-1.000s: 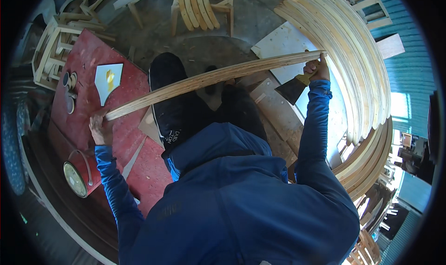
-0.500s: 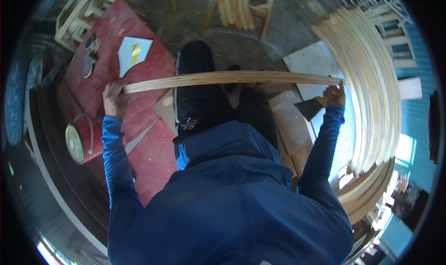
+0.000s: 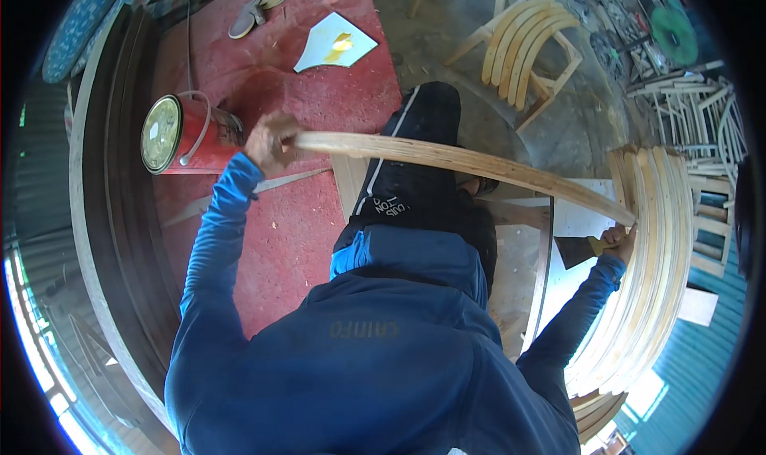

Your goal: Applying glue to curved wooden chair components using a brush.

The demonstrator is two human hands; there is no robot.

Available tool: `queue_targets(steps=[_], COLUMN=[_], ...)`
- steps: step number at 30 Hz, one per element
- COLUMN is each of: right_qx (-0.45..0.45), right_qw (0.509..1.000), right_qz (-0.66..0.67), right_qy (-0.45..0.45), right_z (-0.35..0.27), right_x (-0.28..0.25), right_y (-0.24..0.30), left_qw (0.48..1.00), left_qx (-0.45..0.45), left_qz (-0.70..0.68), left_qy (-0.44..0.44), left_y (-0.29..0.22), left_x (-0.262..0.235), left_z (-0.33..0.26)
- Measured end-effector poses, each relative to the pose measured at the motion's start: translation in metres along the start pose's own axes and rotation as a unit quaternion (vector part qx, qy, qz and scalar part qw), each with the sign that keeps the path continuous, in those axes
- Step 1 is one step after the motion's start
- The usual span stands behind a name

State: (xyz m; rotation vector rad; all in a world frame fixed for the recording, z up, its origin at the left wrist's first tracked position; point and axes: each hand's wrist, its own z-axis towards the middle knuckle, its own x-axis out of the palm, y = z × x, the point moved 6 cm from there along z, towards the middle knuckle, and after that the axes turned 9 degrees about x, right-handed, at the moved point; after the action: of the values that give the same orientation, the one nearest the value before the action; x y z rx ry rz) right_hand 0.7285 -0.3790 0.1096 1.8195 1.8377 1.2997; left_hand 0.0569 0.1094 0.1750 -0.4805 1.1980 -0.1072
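Observation:
A long, slightly curved wooden strip (image 3: 451, 157) spans the space above my dark-trousered legs, its right end lower in the picture. My left hand (image 3: 273, 142) is closed around its left end and looks a little blurred. At the other end my right hand (image 3: 618, 241) grips the strip and also holds a putty knife (image 3: 573, 252), its wide dark blade pointing left. Close beside my right hand stands a stack of similar curved wooden strips (image 3: 650, 295) with pale edges. Under the strip's right part lies a white board (image 3: 581, 212).
A red bucket (image 3: 209, 132) with a pale handle lies at left on the red surface (image 3: 279, 247). Beyond it are a white sheet with yellow putty (image 3: 335, 46) and several round discs (image 3: 259, 6). Ahead, curved pieces (image 3: 523, 48) rest on a wooden stand (image 3: 550, 84).
The whole view has swung, with the stack now lower in the picture. The strip was nearly level before; now it slants down to the right. Both hands still hold it.

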Motion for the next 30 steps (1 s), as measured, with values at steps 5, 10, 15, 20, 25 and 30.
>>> queue_targets(steps=[5,10,15,20,25,30], right_qx=[-0.132,-0.327,-0.319,-0.182,-0.136,-0.038], right_qw=[0.963,0.859,0.853,0.920,0.916,0.891], right_qz=[-0.225,-0.371,-0.356,-0.231,-0.260,-0.265], right_qy=[0.063,0.134,0.210,0.257,0.273,0.366], right_z=[0.018,-0.052,-0.067,-0.040,-0.022,0.026], right_x=[0.148,0.330,0.404,0.432,0.453,0.459], right_y=[0.093,0.151,0.082,0.028,0.003,-0.003], left_qw=[0.832,0.773,0.611,0.619,0.439,0.372], left_qx=[-0.294,-0.329,-0.379,-0.415,-0.448,-0.432], left_qz=[-0.469,-0.539,-0.628,-0.554,-0.627,-0.695], left_qy=[0.023,-0.065,-0.297,-0.371,-0.462,-0.438], left_y=[-0.042,-0.079,-0.085,-0.040,0.024,0.002], left_x=[0.065,0.100,0.123,0.098,0.136,0.138], left_z=[-0.068,-0.087,-0.108,-0.102,-0.133,-0.118])
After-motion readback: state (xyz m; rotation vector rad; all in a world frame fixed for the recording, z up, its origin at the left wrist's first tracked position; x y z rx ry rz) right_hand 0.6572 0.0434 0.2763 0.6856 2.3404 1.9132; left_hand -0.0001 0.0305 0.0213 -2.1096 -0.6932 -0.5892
